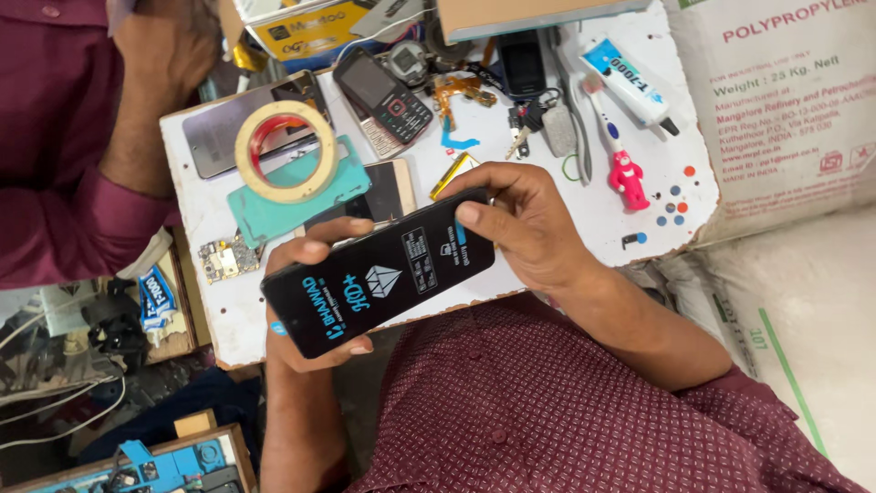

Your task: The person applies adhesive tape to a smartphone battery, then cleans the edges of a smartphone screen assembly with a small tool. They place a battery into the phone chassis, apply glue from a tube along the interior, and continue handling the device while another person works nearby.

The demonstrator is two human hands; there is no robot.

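I hold a black phone screen panel (379, 274) with a printed protective film, tilted above the near edge of the white work board (593, 196). My left hand (306, 338) grips its lower left end from underneath, thumb over the top edge. My right hand (525, 224) pinches the upper right end, thumb on the face. Just behind the panel lie a gold phone body (388, 187) and a small yellow flat battery (453, 172).
On the board sit a masking tape roll (285, 151) on a teal phone cover (274, 212), a keypad phone (383, 99), keys (532, 117), a glue tube (630, 84), a pink-handled toothbrush (619, 155) and a circuit board (224, 258). Another person's sleeve (59, 173) is at left. A white sack (785, 100) stands right.
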